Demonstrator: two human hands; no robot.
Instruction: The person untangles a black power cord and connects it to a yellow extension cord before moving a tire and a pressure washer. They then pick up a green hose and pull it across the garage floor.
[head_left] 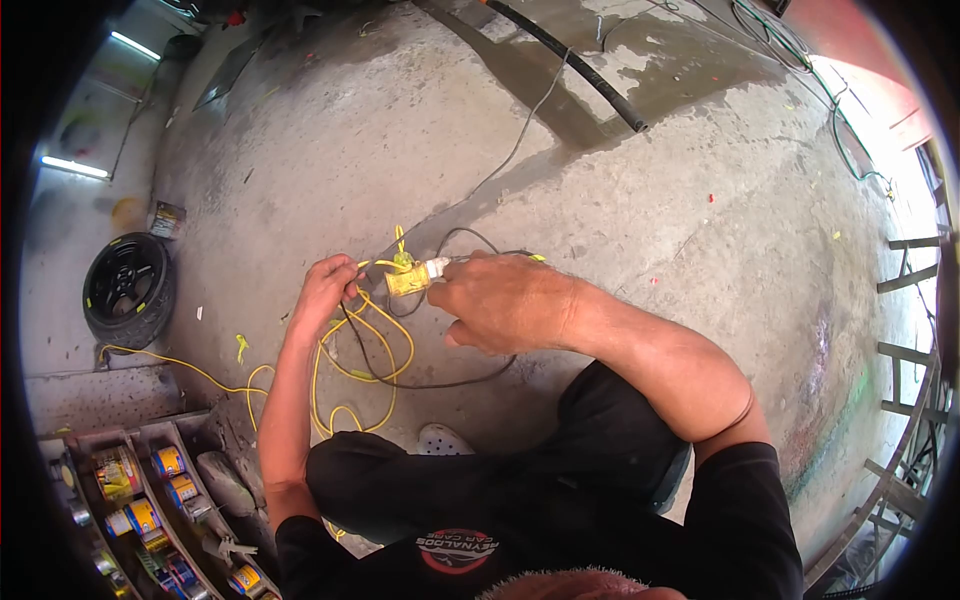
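Observation:
In the head view my left hand (328,290) pinches a yellow cord close beside a worn yellow outlet box (405,281). My right hand (512,304) is closed round a white plug (437,267) at the box's right side; its fingertips are partly hidden behind the back of the hand. A bright yellow strip (401,258) is tied at the top of the box. Loops of yellow cord (411,345) hang below my hands toward the floor. A dark cable (440,385) curves under both hands.
A wheel with tire (128,290) leans at the left wall. Bottom left, a shelf (150,450) holds several cans. A black hose (570,62) lies on the concrete floor ahead, with green hoses (838,110) at the far right. A metal frame (905,410) stands along the right edge.

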